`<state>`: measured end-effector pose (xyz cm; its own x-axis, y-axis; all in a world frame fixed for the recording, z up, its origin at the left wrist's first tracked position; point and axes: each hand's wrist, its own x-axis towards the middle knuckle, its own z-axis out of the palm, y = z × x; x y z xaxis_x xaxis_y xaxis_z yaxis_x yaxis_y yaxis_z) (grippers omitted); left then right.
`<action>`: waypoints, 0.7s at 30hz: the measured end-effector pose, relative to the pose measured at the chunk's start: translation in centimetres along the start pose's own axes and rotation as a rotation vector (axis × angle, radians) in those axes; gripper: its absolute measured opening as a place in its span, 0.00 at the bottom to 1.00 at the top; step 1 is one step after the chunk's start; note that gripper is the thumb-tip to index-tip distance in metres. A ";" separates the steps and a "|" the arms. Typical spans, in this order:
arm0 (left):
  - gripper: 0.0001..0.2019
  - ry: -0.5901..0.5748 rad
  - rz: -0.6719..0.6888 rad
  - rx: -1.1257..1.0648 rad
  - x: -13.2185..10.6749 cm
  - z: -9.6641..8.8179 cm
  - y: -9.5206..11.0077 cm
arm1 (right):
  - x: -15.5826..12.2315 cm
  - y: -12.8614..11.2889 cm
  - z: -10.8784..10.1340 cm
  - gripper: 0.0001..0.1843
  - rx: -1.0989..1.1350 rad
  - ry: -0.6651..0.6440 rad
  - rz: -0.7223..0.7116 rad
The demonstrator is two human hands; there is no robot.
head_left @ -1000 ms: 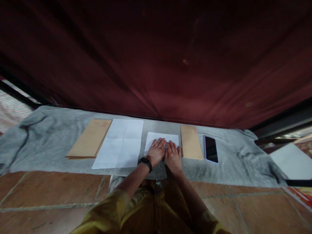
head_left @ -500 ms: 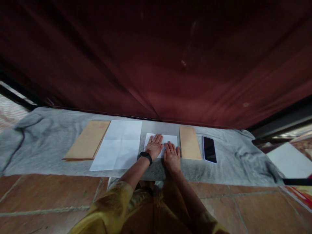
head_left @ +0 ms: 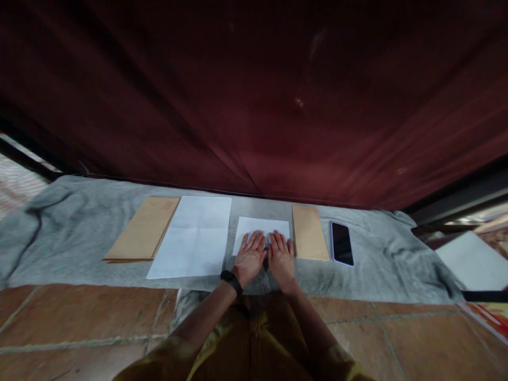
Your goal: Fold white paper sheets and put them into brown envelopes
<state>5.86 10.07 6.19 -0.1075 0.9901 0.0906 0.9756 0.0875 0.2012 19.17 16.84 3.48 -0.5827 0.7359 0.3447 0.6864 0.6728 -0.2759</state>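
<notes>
A small white sheet of paper (head_left: 260,223), seemingly folded, lies flat in front of me on a grey cloth. My left hand (head_left: 250,254) rests palm down on its lower left part, fingers stretched out. Beside it, my right hand (head_left: 281,256) presses flat on the lower right part, fingers extended. Both hands cover the paper's near edge. Left of them is a larger white sheet (head_left: 194,238) with visible creases. A brown envelope (head_left: 310,233) lies just right of my right hand.
Several brown envelopes (head_left: 143,227) are stacked at the left. A phone (head_left: 342,243) lies on the right of the grey cloth (head_left: 381,248). Behind the cloth hangs a dark red sheet of fabric (head_left: 257,132). Tiled floor (head_left: 87,312) shows at the near side.
My left hand has slid down the small paper toward me, leaving more of its top showing. My right hand has stayed nearly in place.
</notes>
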 end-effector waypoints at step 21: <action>0.27 0.014 -0.158 0.069 -3.5 -0.9 -1.4 | -0.7 1.6 -0.3 0.25 0.031 0.038 0.006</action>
<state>4.72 6.34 6.46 -0.2632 0.9617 0.0768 0.9570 0.2502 0.1470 20.80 17.38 3.08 -0.5614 0.7369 0.3765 0.6758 0.6708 -0.3055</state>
